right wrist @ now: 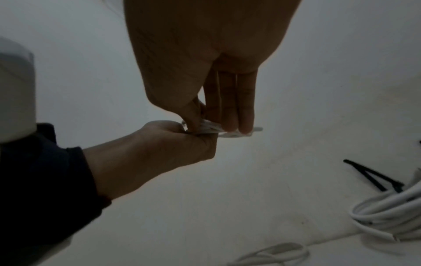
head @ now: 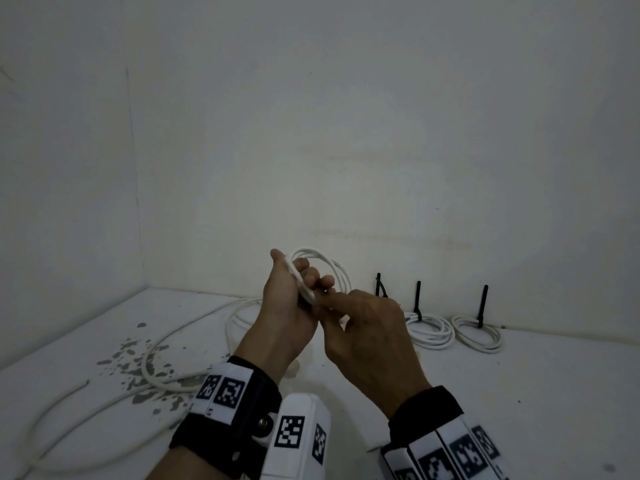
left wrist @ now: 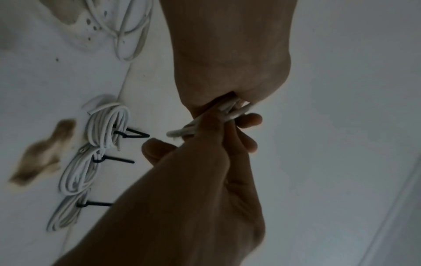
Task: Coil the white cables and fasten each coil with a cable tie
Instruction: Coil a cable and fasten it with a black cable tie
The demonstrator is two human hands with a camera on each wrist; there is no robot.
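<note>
My left hand grips a coil of white cable held up above the table; its loops arch out past the fingers. My right hand meets it from the right, thumb and fingers pinching the bundled strands right beside the left hand. In the left wrist view the strands run between the two hands, and one cable end sticks out to the left.
Three coils with black ties stand along the back wall: one mostly behind my right hand, two more to its right. Loose white cables sprawl over the stained left part of the white table.
</note>
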